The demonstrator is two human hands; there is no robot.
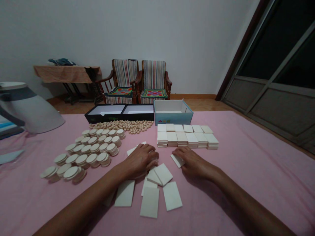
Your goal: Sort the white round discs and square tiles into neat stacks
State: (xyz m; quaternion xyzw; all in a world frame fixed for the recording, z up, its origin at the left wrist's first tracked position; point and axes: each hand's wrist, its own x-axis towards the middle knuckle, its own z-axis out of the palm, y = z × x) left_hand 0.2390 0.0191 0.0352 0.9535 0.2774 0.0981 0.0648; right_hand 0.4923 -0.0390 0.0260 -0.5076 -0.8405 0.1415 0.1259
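Loose pale square wooden tiles (149, 201) lie scattered and overlapping on the pink cloth in front of me. My left hand (142, 159) is over the far part of this scatter, its fingers curled together and pointing down. What is under those fingers is mostly hidden; one tile's edge shows behind the hand. To the right, my right hand (192, 160) is closed on a wooden tile (177, 161), tilted at the fingertips just above or on the cloth. Beyond it stand rows of stacked square tiles (187, 139), packed side by side.
Stacked round wooden discs (92, 159) stand in rows at left. Behind them lies a heap of small wooden pieces (123, 126). A black divided box (105, 117) and a light blue box (173, 117) stand at the far edge. A kettle (39, 109) is far left.
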